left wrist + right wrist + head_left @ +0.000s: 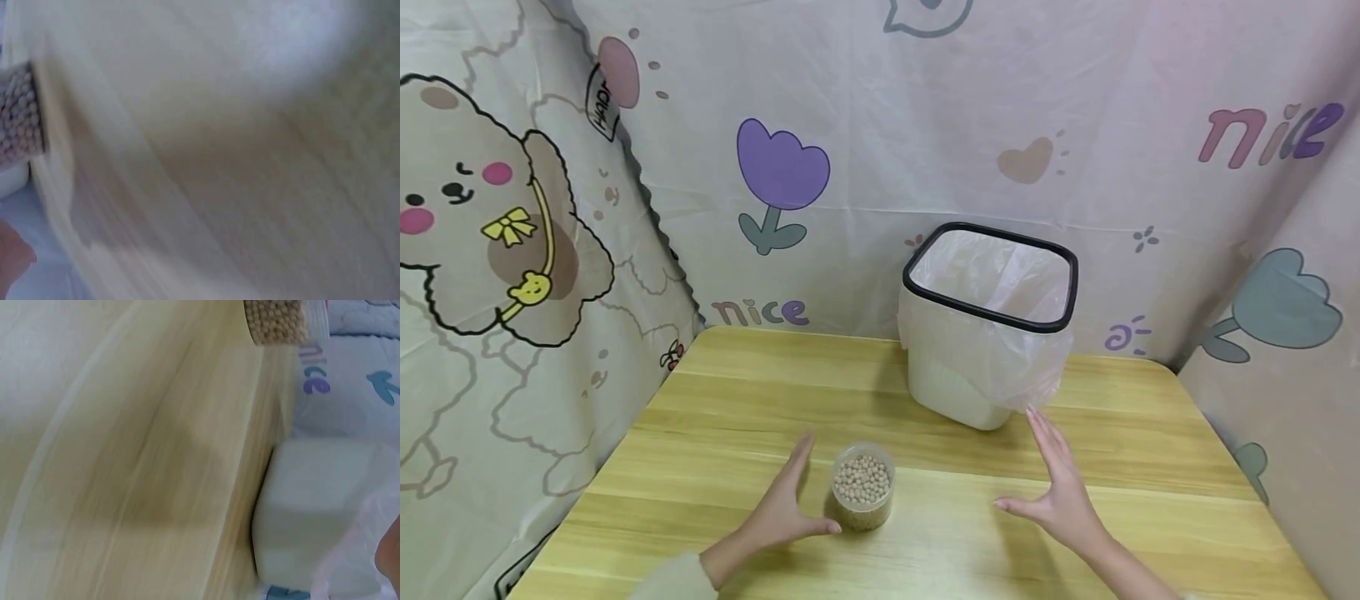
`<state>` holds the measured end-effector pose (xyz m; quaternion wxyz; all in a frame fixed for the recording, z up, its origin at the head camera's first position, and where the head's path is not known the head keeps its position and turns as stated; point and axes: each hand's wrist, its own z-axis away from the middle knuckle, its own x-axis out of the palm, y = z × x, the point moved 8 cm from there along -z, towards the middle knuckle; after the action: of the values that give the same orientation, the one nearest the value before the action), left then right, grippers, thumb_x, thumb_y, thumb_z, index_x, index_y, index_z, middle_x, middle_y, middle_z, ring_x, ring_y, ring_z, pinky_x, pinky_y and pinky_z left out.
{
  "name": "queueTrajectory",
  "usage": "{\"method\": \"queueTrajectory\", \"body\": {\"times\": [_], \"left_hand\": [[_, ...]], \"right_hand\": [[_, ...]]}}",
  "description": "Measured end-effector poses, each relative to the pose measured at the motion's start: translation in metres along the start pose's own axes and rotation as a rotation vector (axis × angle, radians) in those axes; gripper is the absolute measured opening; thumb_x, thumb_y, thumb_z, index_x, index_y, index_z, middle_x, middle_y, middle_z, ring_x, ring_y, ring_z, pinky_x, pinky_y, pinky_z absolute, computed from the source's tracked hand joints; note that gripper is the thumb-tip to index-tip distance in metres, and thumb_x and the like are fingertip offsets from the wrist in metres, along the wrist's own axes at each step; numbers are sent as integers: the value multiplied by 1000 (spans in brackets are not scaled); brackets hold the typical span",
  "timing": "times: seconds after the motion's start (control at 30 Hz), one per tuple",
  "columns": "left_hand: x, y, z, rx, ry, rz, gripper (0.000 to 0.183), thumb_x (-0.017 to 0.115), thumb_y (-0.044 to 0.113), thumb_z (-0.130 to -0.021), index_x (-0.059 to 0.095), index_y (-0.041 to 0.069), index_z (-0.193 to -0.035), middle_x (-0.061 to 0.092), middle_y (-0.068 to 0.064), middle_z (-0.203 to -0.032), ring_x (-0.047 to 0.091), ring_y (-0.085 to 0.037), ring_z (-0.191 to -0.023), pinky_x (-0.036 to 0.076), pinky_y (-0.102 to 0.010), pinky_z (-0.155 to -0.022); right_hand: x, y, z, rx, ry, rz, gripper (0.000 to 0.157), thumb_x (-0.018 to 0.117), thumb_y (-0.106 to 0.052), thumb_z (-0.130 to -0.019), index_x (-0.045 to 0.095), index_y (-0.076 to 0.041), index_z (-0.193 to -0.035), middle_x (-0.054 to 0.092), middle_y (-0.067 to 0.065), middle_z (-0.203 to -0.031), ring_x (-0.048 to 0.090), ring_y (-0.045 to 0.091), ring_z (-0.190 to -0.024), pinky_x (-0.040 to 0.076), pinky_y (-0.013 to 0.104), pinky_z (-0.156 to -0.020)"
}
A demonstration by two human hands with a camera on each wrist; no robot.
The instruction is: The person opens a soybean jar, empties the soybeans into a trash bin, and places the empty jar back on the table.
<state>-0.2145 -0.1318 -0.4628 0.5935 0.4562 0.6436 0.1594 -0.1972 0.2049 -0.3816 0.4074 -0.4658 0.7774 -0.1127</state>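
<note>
A clear round jar [863, 487] full of small tan beans or beads stands upright on the table, its top uncovered. Just to its left is my left hand [781, 510], thumb and fingers spread, the thumb tip close to the jar; whether they touch I cannot tell. My right hand [1062, 492] hovers over the table on the right with thumb and fingers apart, holding nothing. Beyond it stands a white trash bin [955, 392] with a black rim, lined with a thin pinkish plastic bag [992, 267]. In the right wrist view the jar [276, 322] and the bin [312, 506] both show.
The wood-grain table [760, 392] runs back to a printed cloth [865, 150] hanging behind and along both sides. The bin stands near the table's back edge. The left wrist view is blurred, with the jar [19, 119] cut off at its left edge.
</note>
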Motion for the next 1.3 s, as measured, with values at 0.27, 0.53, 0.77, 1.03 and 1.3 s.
{"method": "queueTrajectory", "body": {"times": [0.27,0.53,0.77,1.03,1.3], "left_hand": [[16,-4,-2,-77,-23,77,119,85,39,-58,15,-2,-146,19,-30,-148,29,-55,-128,30,-71,-98],[29,-9,1,-130,-14,94,115,88,31,-56,22,-1,-144,28,-23,-148,30,-46,-133,29,-63,-105],[40,-11,-2,-167,-37,222,112,87,26,-60,20,-6,-144,24,-26,-148,28,-42,-135,27,-50,-109],[45,-11,-6,-156,-5,308,108,88,20,-58,24,-3,-142,36,-20,-145,38,-34,-132,32,-45,-109],[50,-8,-9,-110,19,295,106,88,20,-56,28,0,-141,43,-16,-141,44,-33,-126,38,-44,-106]], "right_hand": [[29,-7,0,34,-69,-47,116,87,-32,-47,30,-2,-143,34,22,-145,21,-6,-135,33,43,-108],[65,-10,0,88,-169,-84,115,87,-31,-51,27,-7,-146,33,18,-147,23,-1,-135,37,53,-101],[95,-13,-4,133,-250,-157,112,86,-29,-55,25,-11,-147,29,16,-150,32,43,-131,32,66,-98],[121,-26,-15,108,-335,-176,110,86,-33,-56,27,-6,-145,29,18,-149,32,42,-133,34,63,-101],[146,-31,-18,171,-418,-243,111,86,-29,-57,24,-7,-146,27,21,-149,29,44,-134,30,63,-103]]}}
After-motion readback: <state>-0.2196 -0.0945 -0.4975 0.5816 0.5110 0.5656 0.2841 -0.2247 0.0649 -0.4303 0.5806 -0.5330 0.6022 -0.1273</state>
